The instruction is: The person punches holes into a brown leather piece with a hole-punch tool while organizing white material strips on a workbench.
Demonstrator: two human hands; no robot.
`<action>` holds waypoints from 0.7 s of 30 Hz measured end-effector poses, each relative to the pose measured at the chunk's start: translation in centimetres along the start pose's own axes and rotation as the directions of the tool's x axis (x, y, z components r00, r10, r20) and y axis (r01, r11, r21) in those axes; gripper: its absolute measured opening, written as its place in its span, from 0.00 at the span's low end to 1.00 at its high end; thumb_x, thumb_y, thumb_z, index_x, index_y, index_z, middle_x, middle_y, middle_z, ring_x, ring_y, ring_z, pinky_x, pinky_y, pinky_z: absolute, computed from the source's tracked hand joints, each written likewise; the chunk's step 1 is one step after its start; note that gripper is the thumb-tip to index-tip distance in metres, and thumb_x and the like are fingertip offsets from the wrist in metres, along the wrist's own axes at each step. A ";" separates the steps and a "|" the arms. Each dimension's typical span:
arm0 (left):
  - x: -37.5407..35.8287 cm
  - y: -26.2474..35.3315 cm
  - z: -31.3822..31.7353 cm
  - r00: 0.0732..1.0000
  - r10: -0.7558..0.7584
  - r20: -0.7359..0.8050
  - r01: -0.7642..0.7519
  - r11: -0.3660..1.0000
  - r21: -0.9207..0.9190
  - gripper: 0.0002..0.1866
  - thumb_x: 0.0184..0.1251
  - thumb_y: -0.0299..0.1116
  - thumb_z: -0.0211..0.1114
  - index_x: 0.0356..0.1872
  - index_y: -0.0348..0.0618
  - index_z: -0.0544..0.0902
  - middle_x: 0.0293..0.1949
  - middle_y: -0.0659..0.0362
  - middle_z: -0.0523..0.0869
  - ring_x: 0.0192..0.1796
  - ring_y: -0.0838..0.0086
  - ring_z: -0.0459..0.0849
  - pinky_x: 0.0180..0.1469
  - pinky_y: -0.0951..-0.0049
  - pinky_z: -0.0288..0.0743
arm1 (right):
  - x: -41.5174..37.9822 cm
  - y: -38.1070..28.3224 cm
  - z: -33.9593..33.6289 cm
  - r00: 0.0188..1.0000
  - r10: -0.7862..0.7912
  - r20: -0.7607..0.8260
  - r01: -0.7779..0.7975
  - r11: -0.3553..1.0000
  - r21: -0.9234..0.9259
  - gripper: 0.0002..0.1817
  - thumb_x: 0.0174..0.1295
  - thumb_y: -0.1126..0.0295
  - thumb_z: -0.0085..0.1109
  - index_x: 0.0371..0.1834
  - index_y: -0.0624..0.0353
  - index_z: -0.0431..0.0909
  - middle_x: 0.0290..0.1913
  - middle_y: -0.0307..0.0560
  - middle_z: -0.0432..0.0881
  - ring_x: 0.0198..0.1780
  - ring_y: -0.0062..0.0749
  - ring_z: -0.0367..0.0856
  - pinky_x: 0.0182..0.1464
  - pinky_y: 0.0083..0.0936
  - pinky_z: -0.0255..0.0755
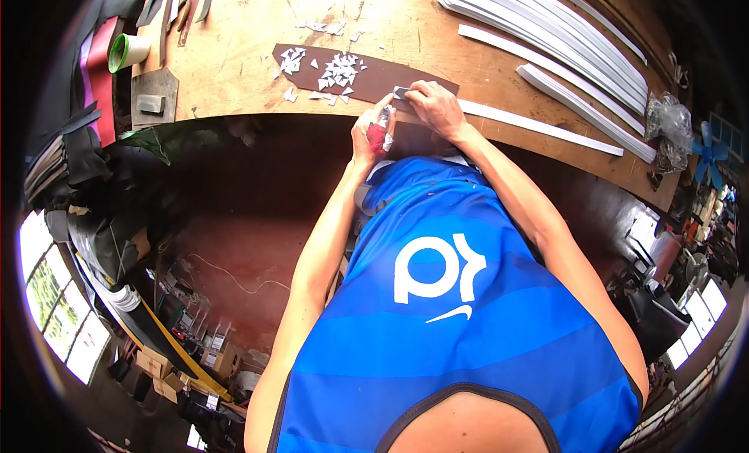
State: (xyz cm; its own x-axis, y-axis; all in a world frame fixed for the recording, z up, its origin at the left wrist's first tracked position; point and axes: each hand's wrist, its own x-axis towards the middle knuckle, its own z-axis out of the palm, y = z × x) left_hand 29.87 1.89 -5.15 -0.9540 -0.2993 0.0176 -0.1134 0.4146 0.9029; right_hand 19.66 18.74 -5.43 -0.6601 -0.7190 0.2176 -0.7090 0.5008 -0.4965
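My left hand (367, 135) is at the table's near edge, its fingers closed around a small red and silver-white thing (379, 133) whose kind I cannot make out. Just right of it, my right hand (438, 107) has its fingers bent and pinches a small dark flat piece (401, 93). The fingertips of both hands nearly meet at this piece. Beneath them lies a long dark brown strip (367, 61), with small white cut scraps (339, 71) scattered over its left part. A narrow white strip (542, 127) runs right from beside my right hand.
Bundled white strips (554, 44) lie on the wooden table (234, 32) at the right, near a clear plastic bag (669, 122). At the left are a white-green cup (127, 52), a small block on a dark board (154, 94) and coloured sheets (101, 79).
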 end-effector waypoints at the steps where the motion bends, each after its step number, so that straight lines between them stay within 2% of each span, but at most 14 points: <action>1: 0.0 -0.2 0.0 1.000 -0.001 0.001 0.001 1.000 0.000 0.18 0.70 0.32 0.68 0.59 0.45 0.84 0.35 0.45 0.87 0.36 0.57 0.87 0.42 0.65 0.79 | 0.0 0.0 0.0 1.000 -0.006 -0.002 0.006 1.000 0.003 0.08 0.59 0.72 0.62 0.42 0.57 0.83 0.43 0.42 0.80 0.46 0.38 0.80 0.50 0.31 0.78; 7: -0.2 -1.1 -0.3 0.987 -0.128 0.098 0.129 0.992 0.003 0.19 0.70 0.32 0.68 0.61 0.49 0.84 0.31 0.48 0.85 0.33 0.65 0.85 0.40 0.67 0.78 | 0.0 0.1 0.0 1.000 -0.005 -0.014 0.005 1.000 0.008 0.08 0.60 0.72 0.62 0.42 0.57 0.83 0.43 0.42 0.80 0.45 0.38 0.81 0.48 0.32 0.79; 9: -0.3 -1.5 -0.2 0.975 -0.176 0.134 0.187 0.979 -0.077 0.19 0.70 0.32 0.68 0.61 0.49 0.84 0.30 0.50 0.84 0.32 0.69 0.84 0.39 0.69 0.78 | 0.0 0.0 0.2 1.000 -0.006 -0.024 0.006 1.000 0.003 0.08 0.59 0.72 0.62 0.42 0.56 0.83 0.43 0.42 0.80 0.45 0.38 0.81 0.48 0.32 0.79; 16: -0.1 -0.2 -0.4 0.976 -0.181 0.121 0.190 0.979 -0.068 0.18 0.70 0.31 0.68 0.61 0.49 0.84 0.30 0.50 0.84 0.32 0.68 0.84 0.40 0.69 0.78 | 0.0 -0.1 0.4 0.999 0.029 -0.042 -0.029 1.000 0.001 0.08 0.58 0.71 0.65 0.41 0.56 0.83 0.43 0.41 0.80 0.45 0.38 0.81 0.48 0.33 0.79; 21: 0.1 0.0 -0.5 0.995 -0.080 0.066 0.081 0.997 -0.010 0.19 0.70 0.31 0.68 0.61 0.48 0.84 0.32 0.50 0.85 0.32 0.72 0.83 0.40 0.71 0.78 | 0.0 -0.1 0.6 0.998 0.047 -0.052 -0.047 0.999 0.001 0.09 0.55 0.72 0.66 0.40 0.55 0.84 0.43 0.40 0.83 0.44 0.38 0.83 0.45 0.32 0.80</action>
State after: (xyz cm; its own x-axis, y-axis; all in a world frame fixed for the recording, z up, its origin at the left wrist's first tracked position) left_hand 29.86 1.44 -4.92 -0.9581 -0.2739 -0.0835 -0.1877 0.3807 0.9055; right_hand 19.84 18.38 -5.92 -0.7046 -0.6686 0.2376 -0.6772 0.5335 -0.5067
